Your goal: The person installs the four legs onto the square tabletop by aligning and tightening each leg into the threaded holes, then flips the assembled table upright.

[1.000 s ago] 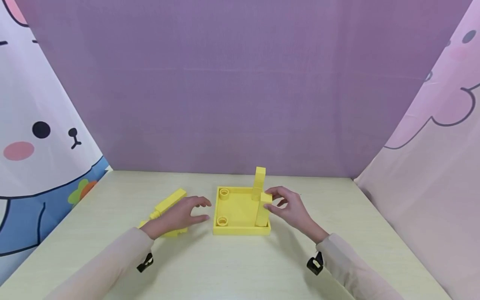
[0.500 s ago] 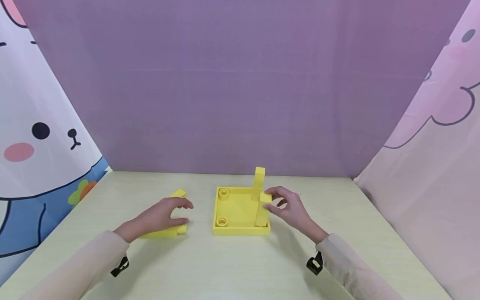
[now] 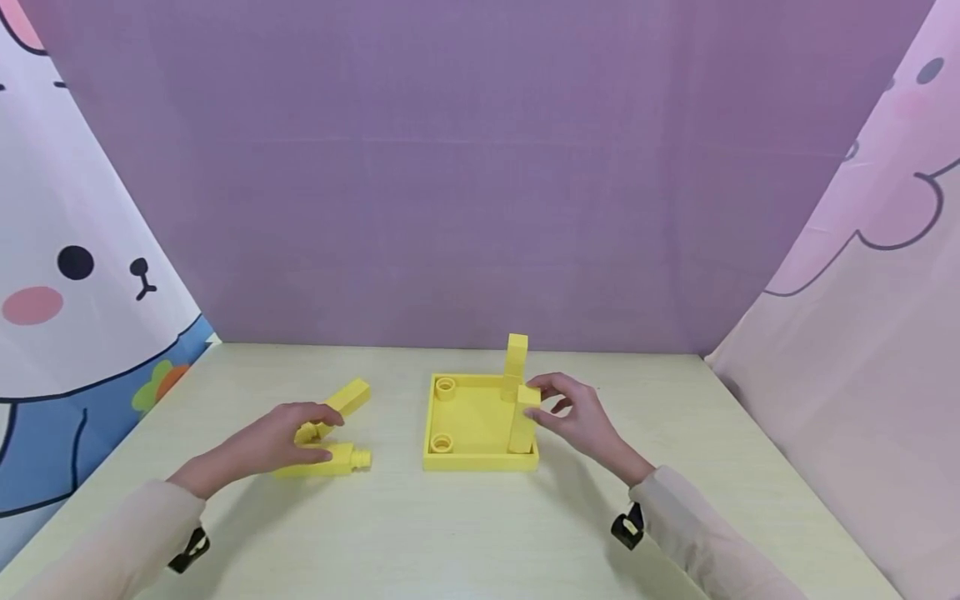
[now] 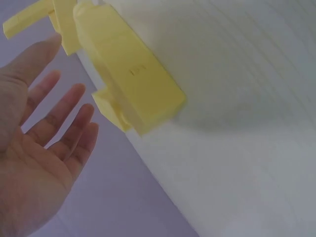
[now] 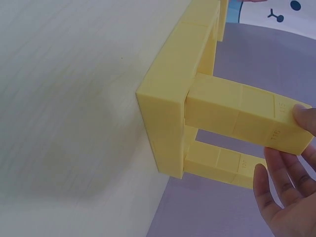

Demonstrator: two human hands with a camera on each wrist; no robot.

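A square yellow tray-like base [image 3: 480, 462] lies on the table. Two yellow square legs stand upright along its right side, a near leg [image 3: 523, 433] and a far leg [image 3: 515, 360]. Ring-shaped sockets [image 3: 442, 443] show at its left corners. My right hand [image 3: 581, 423] pinches the near leg by its top, thumb and fingers on opposite faces, as the right wrist view confirms. Over two loose yellow legs at the left hovers my left hand [image 3: 279, 437], fingers loosely spread and holding nothing. The nearer loose leg [image 3: 337, 463] has a threaded-looking end; the farther leg [image 3: 351, 397] is partly hidden.
The pale wooden table [image 3: 465, 542] runs back to a purple cloth wall [image 3: 480, 183]. Cartoon-printed cloth [image 3: 82, 333] closes off the left side, and a pink print [image 3: 885, 333] the right. Black straps [image 3: 628, 525] hang by both wrists.
My left hand has moved left, away from the base to above the loose legs, uncovering more of them. The right hand keeps its hold on the near leg.
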